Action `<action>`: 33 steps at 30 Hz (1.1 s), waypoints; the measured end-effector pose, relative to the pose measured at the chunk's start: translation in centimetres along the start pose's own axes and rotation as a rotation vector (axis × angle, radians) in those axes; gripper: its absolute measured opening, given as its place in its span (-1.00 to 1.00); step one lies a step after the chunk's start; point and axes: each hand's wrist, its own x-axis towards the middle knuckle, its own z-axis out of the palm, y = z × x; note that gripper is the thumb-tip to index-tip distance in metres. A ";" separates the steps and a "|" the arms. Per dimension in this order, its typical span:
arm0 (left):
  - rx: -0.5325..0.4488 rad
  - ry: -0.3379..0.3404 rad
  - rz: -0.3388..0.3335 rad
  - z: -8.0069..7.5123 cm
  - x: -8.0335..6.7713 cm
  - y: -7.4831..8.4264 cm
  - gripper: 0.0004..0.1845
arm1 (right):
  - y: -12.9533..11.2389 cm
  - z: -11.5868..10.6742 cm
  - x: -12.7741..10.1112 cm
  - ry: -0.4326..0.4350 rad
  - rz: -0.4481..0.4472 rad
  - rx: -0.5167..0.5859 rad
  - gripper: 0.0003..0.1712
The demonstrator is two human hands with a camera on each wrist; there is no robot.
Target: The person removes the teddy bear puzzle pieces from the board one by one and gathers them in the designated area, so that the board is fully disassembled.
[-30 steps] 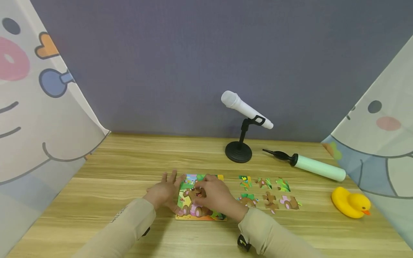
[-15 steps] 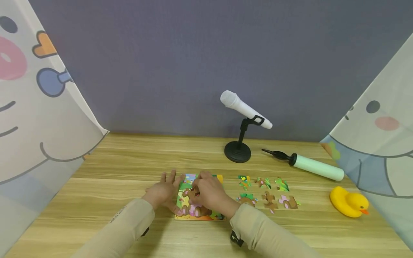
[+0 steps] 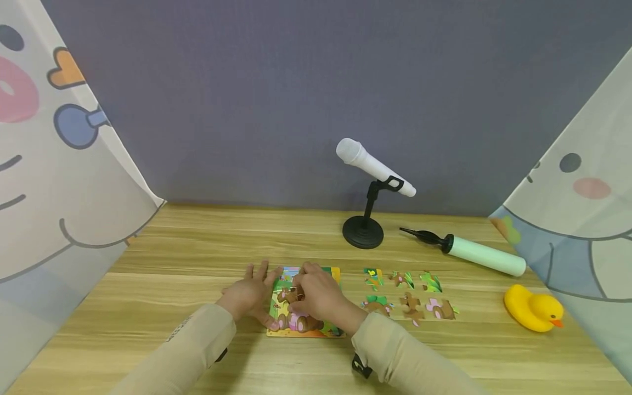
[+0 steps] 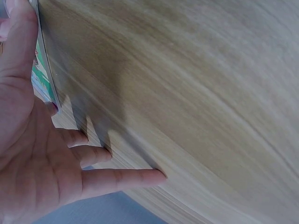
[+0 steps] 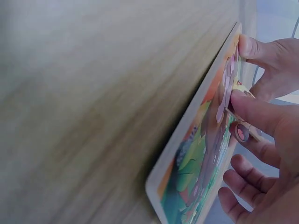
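A puzzle board [image 3: 306, 333] with a brown bear picture lies flat on the table at the middle of the head view. My left hand [image 3: 248, 296] is spread along its left side, thumb on the near left corner and index fingertip at the far left one. In the left wrist view the other fingers reach out over the wood. Over the board's upper middle, my right hand [image 3: 320, 293] pinches a puzzle piece [image 5: 243, 132] between thumb and index finger. That piece stands tilted against the picture in the right wrist view. The right hand hides part of the board.
Several loose puzzle pieces [image 3: 412, 308] lie in two rows right of the board. Behind them stand a white microphone [image 3: 375, 167] on a black stand [image 3: 362, 232] and a pale green hand pump [image 3: 486, 256]. A yellow rubber duck [image 3: 533, 308] sits at the far right.
My right hand has shifted slightly left over the board, still pinching the puzzle piece. My left hand has stayed at the board's left side. The loose pieces have not moved.
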 end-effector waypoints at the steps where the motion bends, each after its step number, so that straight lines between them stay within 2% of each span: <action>1: 0.002 -0.001 0.000 0.0 0.0 0.0 0.36 | 0.1 0.0 -0.1 0.004 -0.011 0.010 -0.71; 6: 0.009 0.005 0.000 0.0 0.0 0.2 0.37 | 0.4 0.2 -0.2 0.028 -0.016 0.106 -0.71; 13: -0.001 0.021 0.004 0.1 0.0 0.1 0.36 | 0.9 0.3 0.6 0.063 0.071 0.249 -0.63; 16: -0.005 0.023 0.007 0.1 -0.1 0.2 0.36 | 1.7 -0.1 1.0 0.068 0.090 0.259 -0.63; 19: -0.010 0.025 0.009 0.1 -0.1 0.2 0.37 | 2.6 -0.7 1.2 0.031 0.109 0.231 -0.65; 22: -0.025 0.032 0.004 0.0 -0.2 0.2 0.37 | 3.2 -1.2 1.1 -0.007 0.136 0.205 -0.76; 25: -0.032 0.037 0.001 -0.1 -0.3 0.1 0.38 | 3.4 -1.5 0.8 -0.022 0.144 0.154 -0.62; 29: -0.025 0.037 0.006 -0.1 -0.3 0.1 0.37 | 3.1 -1.4 0.2 -0.007 0.103 -0.018 -0.46; 31: -0.014 0.034 0.003 -0.1 -0.3 0.1 0.37 | 3.0 -1.2 0.1 0.010 0.078 -0.092 -0.47; 33: -0.009 0.029 -0.003 -0.1 -0.2 0.1 0.37 | 3.1 -1.1 -0.1 0.020 0.053 -0.097 -0.52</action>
